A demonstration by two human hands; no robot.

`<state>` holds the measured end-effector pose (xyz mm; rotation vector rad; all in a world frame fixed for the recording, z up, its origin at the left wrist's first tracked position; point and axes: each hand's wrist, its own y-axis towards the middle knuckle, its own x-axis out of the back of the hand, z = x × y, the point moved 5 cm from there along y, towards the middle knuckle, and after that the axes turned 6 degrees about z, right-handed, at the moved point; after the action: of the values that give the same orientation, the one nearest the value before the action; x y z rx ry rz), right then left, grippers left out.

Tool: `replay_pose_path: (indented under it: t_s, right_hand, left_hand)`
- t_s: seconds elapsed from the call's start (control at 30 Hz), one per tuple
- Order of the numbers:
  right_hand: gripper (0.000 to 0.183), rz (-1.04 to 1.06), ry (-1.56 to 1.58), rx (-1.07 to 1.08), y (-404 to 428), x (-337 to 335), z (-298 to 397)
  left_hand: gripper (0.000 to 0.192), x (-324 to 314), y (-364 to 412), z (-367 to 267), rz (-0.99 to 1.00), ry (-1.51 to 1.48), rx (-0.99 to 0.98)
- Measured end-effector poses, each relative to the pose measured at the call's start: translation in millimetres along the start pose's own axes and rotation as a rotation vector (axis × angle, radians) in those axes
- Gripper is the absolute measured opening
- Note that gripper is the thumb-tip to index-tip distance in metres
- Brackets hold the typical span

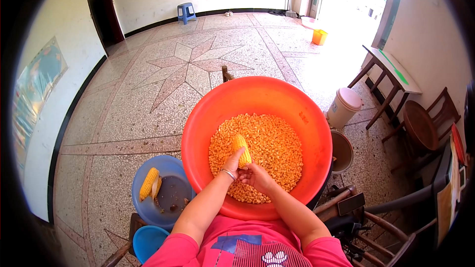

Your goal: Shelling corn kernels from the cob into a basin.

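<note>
An ear of yellow corn [241, 148] is gripped in my left hand [232, 164], its tip pointing away from me. My right hand [256, 178] is at the near end of the ear, fingers curled and the thumb against the kernels. Both hands are over a large red plastic tub [256, 92]. Loose corn kernels [274, 144] cover the bottom of the tub. To the left, a blue plastic basin [170, 168] holds a few more ears of corn [149, 183] and some debris.
A smaller blue bowl [146, 243] stands at my lower left. On the right are a lidded white bucket [343, 109], a second bucket [340, 152], and a wooden chair [419, 122]. A dark smartphone [351, 204] rests on wooden furniture. Farther off stands a blue stool [186, 13].
</note>
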<state>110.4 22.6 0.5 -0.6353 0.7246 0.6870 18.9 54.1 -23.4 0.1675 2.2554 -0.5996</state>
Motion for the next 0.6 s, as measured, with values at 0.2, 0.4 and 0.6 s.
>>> replay_pose_path:
  t_s: [0.2,0.4,0.6]
  right_hand:
    - [0.022,-0.125,-0.114,0.015,-2.7,2.7,0.9]
    - [0.022,-0.106,-0.133,0.074,0.6,5.0,0.5]
    - [0.025,-0.08,-0.177,0.055,-0.6,0.4,2.6]
  left_hand:
    - [0.037,-2.4,-3.2,-0.6,-0.052,0.048,-0.045]
    - [0.035,3.1,-1.2,0.3,-0.114,0.13,-0.077]
    - [0.033,1.7,-1.1,-0.2,-0.13,0.203,-0.121]
